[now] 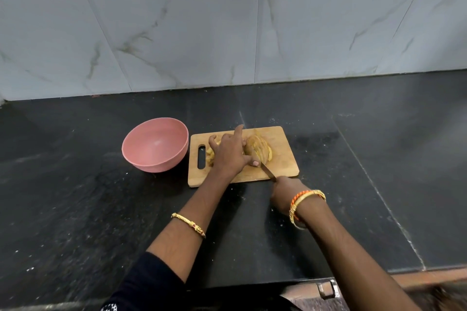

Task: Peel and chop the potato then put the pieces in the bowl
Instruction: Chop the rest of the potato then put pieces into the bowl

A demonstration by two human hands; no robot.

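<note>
A yellow-brown potato, cut into several slices that still stand together, lies on the wooden cutting board. My left hand presses on its left end, index finger stretched out. More potato pieces peek out from under that hand. My right hand grips a knife at the board's near edge; the blade runs up into the potato. The pink bowl stands to the left of the board, with nothing in it.
The board and bowl rest on a black stone counter. A grey marble-tiled wall rises behind. The counter's front edge runs at the lower right. Bangles circle both wrists.
</note>
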